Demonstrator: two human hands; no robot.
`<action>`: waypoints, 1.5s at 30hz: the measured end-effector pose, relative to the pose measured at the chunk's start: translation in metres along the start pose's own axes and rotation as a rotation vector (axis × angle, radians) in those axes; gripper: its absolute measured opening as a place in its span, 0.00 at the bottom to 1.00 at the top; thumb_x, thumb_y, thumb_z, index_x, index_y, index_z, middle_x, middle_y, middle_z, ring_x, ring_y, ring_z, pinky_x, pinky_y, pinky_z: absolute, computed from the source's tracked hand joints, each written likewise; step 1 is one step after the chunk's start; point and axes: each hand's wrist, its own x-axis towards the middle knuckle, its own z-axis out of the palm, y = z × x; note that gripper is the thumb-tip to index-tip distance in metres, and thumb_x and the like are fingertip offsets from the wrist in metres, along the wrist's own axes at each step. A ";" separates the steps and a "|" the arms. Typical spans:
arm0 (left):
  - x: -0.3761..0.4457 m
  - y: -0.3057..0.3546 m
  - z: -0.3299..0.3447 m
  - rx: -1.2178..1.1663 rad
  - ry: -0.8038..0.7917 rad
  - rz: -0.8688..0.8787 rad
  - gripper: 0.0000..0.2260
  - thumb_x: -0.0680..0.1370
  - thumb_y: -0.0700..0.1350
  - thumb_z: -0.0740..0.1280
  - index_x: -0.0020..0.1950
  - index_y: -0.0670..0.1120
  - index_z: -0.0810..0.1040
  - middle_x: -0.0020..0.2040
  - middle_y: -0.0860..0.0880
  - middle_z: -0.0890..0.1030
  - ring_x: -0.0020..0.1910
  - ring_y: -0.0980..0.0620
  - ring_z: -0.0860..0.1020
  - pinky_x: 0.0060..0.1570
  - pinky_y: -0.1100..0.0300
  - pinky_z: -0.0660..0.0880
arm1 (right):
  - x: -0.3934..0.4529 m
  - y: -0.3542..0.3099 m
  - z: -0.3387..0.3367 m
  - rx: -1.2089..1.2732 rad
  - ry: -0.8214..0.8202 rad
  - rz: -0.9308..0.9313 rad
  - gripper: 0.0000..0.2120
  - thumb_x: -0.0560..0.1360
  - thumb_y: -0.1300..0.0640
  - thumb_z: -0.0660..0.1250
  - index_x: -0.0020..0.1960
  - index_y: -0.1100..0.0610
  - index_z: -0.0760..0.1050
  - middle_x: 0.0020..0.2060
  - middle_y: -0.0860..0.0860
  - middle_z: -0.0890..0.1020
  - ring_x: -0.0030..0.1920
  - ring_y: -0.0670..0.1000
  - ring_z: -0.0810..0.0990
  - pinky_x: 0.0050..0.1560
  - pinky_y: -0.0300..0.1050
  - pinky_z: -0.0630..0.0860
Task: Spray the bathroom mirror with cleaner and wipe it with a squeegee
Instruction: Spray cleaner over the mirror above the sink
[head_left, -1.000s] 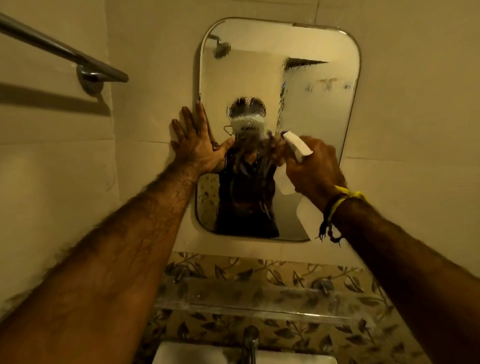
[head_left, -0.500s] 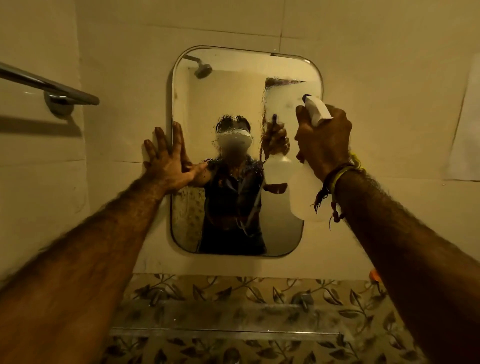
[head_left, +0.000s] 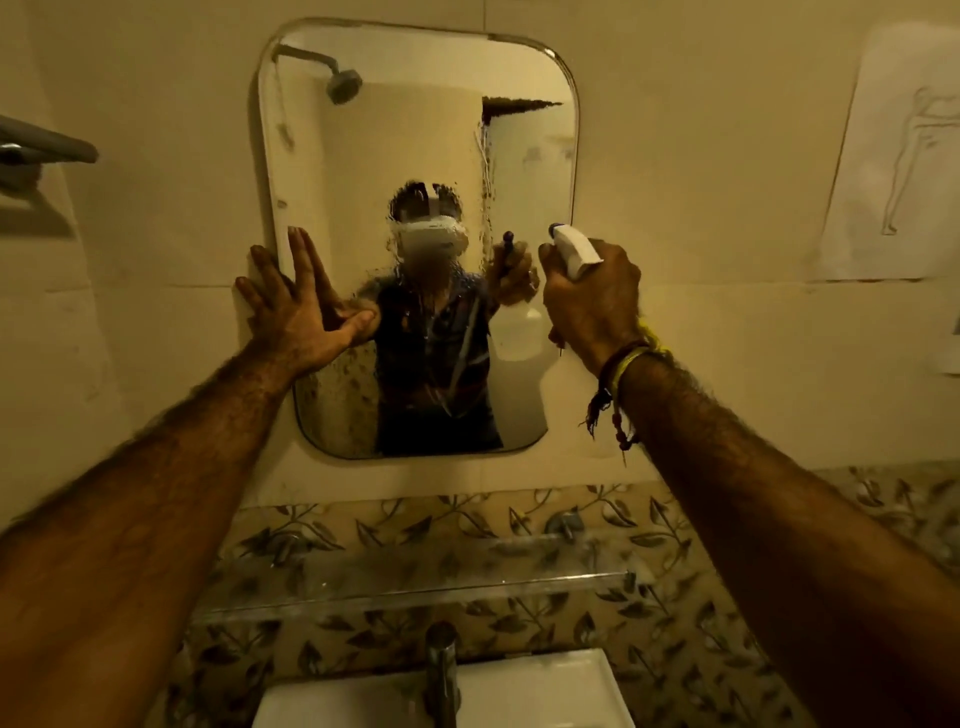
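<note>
1. Glass of the mirror (head_left: 363, 156) hangs on the tiled wall at twelve o'clock from the person, taller than it is wide; droplets and runs cover its middle, while the upper left looks drier.
2. White spray bottle (head_left: 574, 249) sits in the right hand (head_left: 592, 306), whose fingers (head_left: 548, 275) are wrapped round its neck. The nozzle points at about eleven o'clock toward the glass, near the mirror's right edge.
3. Left hand (head_left: 296, 312) lies flat, its fingers (head_left: 304, 254) spread wide and holding nothing, across the mirror's left edge at nine o'clock.
4. My judgement: the right hand is the one that sprays, and the dry patch lies up and left of the nozzle.
5. No squeegee is visible; a glass shelf (head_left: 415, 582) and basin (head_left: 545, 686) sit at six o'clock.
</note>
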 end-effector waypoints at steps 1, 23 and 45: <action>-0.003 -0.003 0.006 -0.011 0.004 -0.002 0.58 0.63 0.76 0.59 0.77 0.55 0.26 0.78 0.39 0.30 0.77 0.31 0.33 0.73 0.31 0.42 | -0.003 0.004 0.002 -0.018 -0.013 0.011 0.15 0.74 0.45 0.68 0.55 0.54 0.79 0.40 0.50 0.82 0.34 0.50 0.82 0.28 0.41 0.80; -0.015 -0.033 0.014 -0.031 0.065 0.180 0.55 0.72 0.69 0.67 0.79 0.52 0.30 0.79 0.40 0.30 0.77 0.33 0.33 0.72 0.31 0.40 | -0.137 0.065 0.054 -0.194 -0.280 0.060 0.10 0.76 0.43 0.63 0.51 0.48 0.74 0.36 0.47 0.80 0.35 0.52 0.81 0.35 0.50 0.81; -0.049 -0.050 0.054 0.046 -0.035 0.038 0.57 0.70 0.73 0.65 0.78 0.53 0.27 0.79 0.40 0.30 0.76 0.29 0.34 0.69 0.26 0.51 | -0.151 0.092 0.037 -0.406 -0.295 0.230 0.13 0.76 0.43 0.63 0.50 0.53 0.76 0.41 0.54 0.82 0.38 0.56 0.80 0.40 0.48 0.79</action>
